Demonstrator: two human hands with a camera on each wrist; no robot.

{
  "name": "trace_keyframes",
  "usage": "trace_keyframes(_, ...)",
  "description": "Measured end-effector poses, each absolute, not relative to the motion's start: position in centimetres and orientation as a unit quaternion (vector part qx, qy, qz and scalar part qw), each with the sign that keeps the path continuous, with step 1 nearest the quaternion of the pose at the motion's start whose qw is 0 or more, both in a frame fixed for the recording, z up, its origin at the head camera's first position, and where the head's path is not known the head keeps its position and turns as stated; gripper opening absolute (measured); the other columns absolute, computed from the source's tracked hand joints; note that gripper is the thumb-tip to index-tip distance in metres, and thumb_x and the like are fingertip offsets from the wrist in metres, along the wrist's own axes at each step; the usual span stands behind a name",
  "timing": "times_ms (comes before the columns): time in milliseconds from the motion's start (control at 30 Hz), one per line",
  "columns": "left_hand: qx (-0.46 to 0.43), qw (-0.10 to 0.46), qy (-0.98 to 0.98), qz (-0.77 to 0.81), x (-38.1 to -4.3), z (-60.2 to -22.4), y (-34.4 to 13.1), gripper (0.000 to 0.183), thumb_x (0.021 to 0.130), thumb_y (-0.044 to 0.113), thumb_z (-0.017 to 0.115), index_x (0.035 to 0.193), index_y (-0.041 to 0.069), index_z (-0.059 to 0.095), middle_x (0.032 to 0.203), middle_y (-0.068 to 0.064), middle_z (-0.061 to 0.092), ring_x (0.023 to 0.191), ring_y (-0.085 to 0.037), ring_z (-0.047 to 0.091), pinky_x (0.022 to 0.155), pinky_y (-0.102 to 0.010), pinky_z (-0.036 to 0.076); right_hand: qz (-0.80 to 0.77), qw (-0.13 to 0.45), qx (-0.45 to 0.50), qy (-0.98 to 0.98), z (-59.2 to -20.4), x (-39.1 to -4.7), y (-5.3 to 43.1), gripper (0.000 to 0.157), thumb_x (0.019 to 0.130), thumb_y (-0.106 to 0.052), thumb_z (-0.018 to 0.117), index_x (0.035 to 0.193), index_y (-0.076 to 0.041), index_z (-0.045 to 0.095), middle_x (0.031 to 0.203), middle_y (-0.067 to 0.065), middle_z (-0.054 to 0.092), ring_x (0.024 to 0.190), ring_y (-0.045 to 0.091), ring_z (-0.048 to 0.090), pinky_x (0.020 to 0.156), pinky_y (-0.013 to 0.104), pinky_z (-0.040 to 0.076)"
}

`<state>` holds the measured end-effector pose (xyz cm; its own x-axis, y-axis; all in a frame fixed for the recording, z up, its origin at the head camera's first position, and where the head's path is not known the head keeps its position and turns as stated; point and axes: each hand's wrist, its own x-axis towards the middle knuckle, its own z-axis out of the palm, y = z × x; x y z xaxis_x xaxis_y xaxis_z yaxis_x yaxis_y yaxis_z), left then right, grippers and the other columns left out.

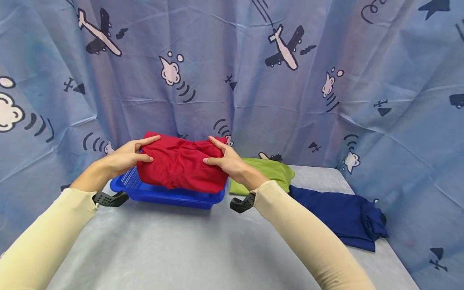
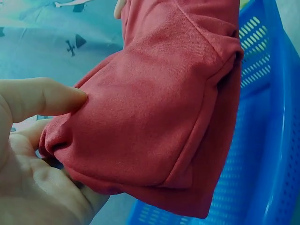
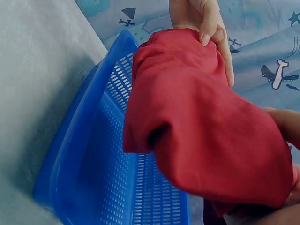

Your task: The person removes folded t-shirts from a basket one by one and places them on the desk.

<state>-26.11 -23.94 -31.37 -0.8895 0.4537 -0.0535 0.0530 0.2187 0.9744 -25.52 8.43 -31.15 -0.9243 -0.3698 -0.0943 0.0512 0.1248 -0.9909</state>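
A folded red garment (image 1: 183,165) hangs between both hands, above a blue plastic basket (image 1: 170,197) with slotted walls. My left hand (image 1: 125,158) pinches the garment's left end, thumb on the near face and the other fingers behind it. The right hand (image 1: 232,162) grips the opposite end in the same way. In the left wrist view the red fabric (image 2: 140,108) shows layered folds and a seam. Seen from the right wrist, the basket (image 3: 58,178) lies below the fabric, and the part of its inside that shows is bare.
Right of the basket lies a folded lime-green cloth (image 1: 270,173). Farther right is a folded navy cloth (image 1: 333,215) near the table's right edge. A blue curtain (image 1: 232,80) printed with planes hangs behind the pale grey table (image 1: 181,249).
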Motion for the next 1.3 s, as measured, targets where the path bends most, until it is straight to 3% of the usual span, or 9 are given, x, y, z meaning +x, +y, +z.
trace_keyframes(100, 0.180, 0.167, 0.755, 0.608, -25.9, -30.9, -23.6, 0.081, 0.093, -0.004, 0.057, 0.163, 0.012, 0.019, 0.132, 0.010, 0.055, 0.110, 0.001, 0.063, 0.092, -0.018, 0.053, -0.649, 0.160, -0.111, 0.735, -30.7, -25.2, 9.0, 0.084, 0.091, -0.001, 0.068, 0.159, -0.033, 0.032, 0.147, 0.007, 0.058, 0.115, 0.011, 0.062, 0.091, 0.023, 0.052)
trace_keyframes(533, 0.213, 0.150, 0.746, 0.612, -25.8, -29.9, -21.6, 0.080, 0.092, -0.007, 0.057, 0.162, 0.010, 0.021, 0.124, 0.016, 0.062, 0.110, 0.001, 0.064, 0.093, -0.017, 0.052, -0.667, 0.160, -0.139, 0.714, -28.9, -24.2, 12.0, 0.082, 0.094, 0.000, 0.063, 0.160, -0.035, 0.028, 0.146, 0.011, 0.058, 0.101, 0.005, 0.067, 0.083, 0.020, 0.055)
trace_keyframes(733, 0.222, 0.155, 0.749, 0.604, -25.6, -29.2, -20.0, 0.080, 0.092, -0.005, 0.057, 0.162, 0.012, 0.023, 0.130, 0.006, 0.060, 0.110, 0.000, 0.064, 0.095, -0.017, 0.051, -0.673, 0.158, -0.141, 0.709, -28.3, -23.5, 13.8, 0.082, 0.095, 0.000, 0.062, 0.160, -0.035, 0.028, 0.147, 0.010, 0.056, 0.101, 0.004, 0.068, 0.084, 0.020, 0.055)
trace_keyframes(967, 0.226, 0.162, 0.762, 0.585, -25.7, -28.9, -18.1, 0.079, 0.092, -0.002, 0.056, 0.162, 0.017, 0.024, 0.150, -0.019, 0.047, 0.114, -0.001, 0.061, 0.096, -0.017, 0.049, -0.674, 0.158, -0.137, 0.708, -27.9, -23.0, 15.9, 0.081, 0.096, 0.000, 0.061, 0.161, -0.035, 0.026, 0.150, 0.010, 0.052, 0.102, 0.003, 0.068, 0.083, 0.021, 0.057)
trace_keyframes(1300, 0.245, 0.171, 0.771, 0.563, -25.9, -29.4, -15.6, 0.079, 0.093, -0.001, 0.060, 0.162, 0.017, 0.025, 0.146, -0.022, 0.051, 0.113, -0.006, 0.062, 0.096, -0.019, 0.050, -0.658, 0.157, -0.121, 0.726, -28.1, -22.0, 18.6, 0.081, 0.098, -0.004, 0.060, 0.161, -0.039, 0.022, 0.151, 0.007, 0.049, 0.103, 0.005, 0.067, 0.083, 0.023, 0.057)
